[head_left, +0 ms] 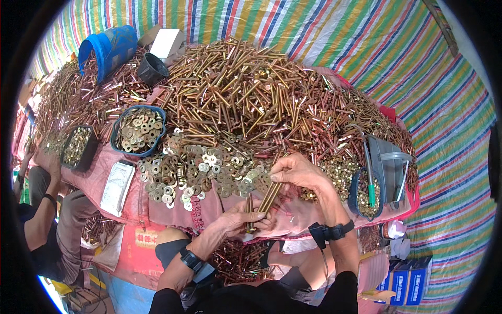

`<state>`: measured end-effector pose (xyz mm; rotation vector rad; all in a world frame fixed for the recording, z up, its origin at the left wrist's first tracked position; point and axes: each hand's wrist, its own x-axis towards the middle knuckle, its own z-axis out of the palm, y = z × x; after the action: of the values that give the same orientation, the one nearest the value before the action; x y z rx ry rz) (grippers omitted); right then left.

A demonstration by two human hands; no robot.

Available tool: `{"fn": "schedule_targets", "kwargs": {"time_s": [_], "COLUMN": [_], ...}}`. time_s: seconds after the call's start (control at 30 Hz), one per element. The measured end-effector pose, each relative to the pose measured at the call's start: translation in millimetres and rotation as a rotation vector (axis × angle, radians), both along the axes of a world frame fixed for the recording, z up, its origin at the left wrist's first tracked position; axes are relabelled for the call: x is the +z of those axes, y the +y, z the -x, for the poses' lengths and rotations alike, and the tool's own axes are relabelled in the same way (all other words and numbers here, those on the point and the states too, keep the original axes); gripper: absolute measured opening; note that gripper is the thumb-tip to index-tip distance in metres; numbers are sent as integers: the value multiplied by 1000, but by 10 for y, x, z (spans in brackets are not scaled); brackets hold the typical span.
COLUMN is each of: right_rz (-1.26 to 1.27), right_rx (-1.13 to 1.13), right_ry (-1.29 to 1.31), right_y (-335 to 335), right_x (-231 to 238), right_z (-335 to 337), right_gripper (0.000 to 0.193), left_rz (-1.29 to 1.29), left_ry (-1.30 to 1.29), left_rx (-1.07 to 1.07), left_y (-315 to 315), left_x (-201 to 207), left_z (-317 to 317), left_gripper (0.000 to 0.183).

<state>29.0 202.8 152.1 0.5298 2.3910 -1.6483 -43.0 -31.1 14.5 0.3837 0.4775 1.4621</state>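
Low in front of me, my left hand [241, 217] is closed around a few long brass-coloured bolts [250, 209], with one end poking out below the fingers. More long bolts [270, 198] slant up from its fingertips toward my right hand [299, 171]. The right hand's thumb and fingers are pinched at the upper end of these bolts; exactly what lies between the fingertips is partly hidden. Just beyond both hands spread loose flat washers [209, 170] on a pink cloth [225, 201]. Behind them rises a large heap of similar bolts [230, 94].
Washers fill a blue-rimmed bowl [139, 131] at left. Small nuts lie loose [334, 175] and in a dark tub [361, 196] at right, beside a grey container [387, 167]. A blue bucket [112, 49] lies tipped on the heap. At far left another person's arm [44, 214] reaches in.
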Motion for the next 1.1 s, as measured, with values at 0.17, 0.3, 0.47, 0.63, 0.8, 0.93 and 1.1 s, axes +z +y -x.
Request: {"fn": "schedule_targets", "kwargs": {"time_s": [0.17,0.3,0.47,0.63,0.8,0.93,1.1], "right_rz": [-128,-145,-160,154,-278,-431,-296], "right_rx": [-74,-112,-412,-468,-333,-214,-290], "right_ry": [38,201,409,459,500,571,456], "right_y": [50,146,-157,-767,-905,-998,-902], "right_x": [87,259,20,-746,-1079,-1110,-1098], "right_z": [-7,-80,-465,-767,-776,-667,-636], "right_gripper": [9,6,8,11,15,20,17], "left_rz": [171,66,-33,91,198,60,193], "left_ry": [177,196,76,129,271,272,547], "left_rx": [-84,-164,-60,199,306,519,606], "left_y": [21,23,47,69,71,87,74], "left_x": [-105,-214,-238,-278,-316,-224,-123], "left_z": [-81,-228,-164,-204,-200,-190,-186], "left_gripper": [31,36,41,38,40,36,27]}}
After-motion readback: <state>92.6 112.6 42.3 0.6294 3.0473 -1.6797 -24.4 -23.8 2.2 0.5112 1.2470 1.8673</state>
